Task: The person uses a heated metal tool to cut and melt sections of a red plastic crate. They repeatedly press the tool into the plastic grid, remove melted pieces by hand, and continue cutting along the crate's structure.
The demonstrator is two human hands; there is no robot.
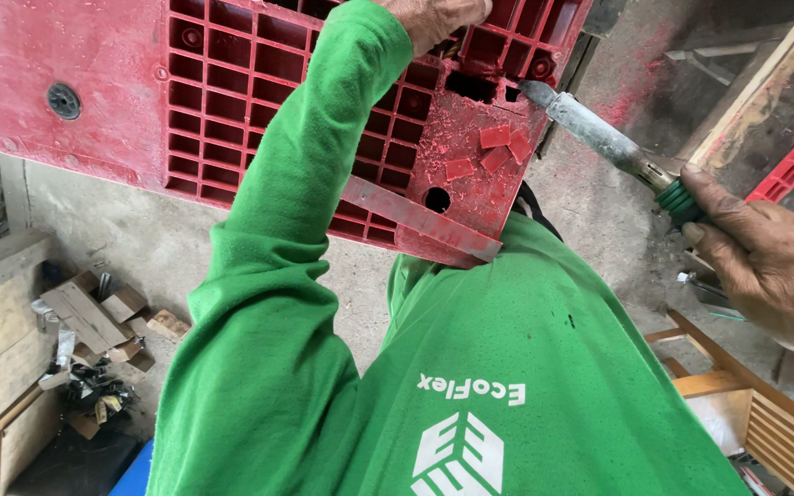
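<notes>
One red plastic pallet steadied under the left hand, grip unclear, three red patches, right hand clamped on one heating tool.

I'm in a rough repair workshop: bare concrete floor dusted with red plastic shavings, wood offcuts piled by a timber bench, slatted wooden crates, a worn red plastic pallet up for work.
</notes>
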